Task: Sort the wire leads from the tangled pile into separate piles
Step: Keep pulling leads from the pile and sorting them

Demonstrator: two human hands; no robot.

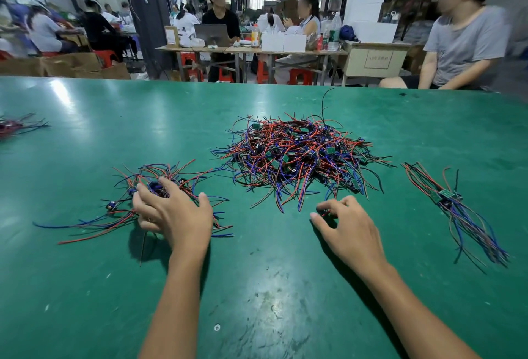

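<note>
Green matting covered the worktable [85, 287], scuffed near the front edge. The tangled pile [300, 156] of red, blue and black wire leads, with small green circuit boards among them, lay at the table's centre. A smaller pile [160, 184] lay to its near left, and a straightened bundle [457, 210] lay well apart on the right. A few more leads [17, 126] sat at the far left edge.

The left hand [174, 216] rested on the smaller pile, fingers curled round a clump of its leads. The right hand [345, 227] pinched a red lead end [325, 214] just near of the tangled pile (grip partly hidden by the fingers).

A carton [374, 60] behind the table carried a printed label, too blurred to read.
</note>
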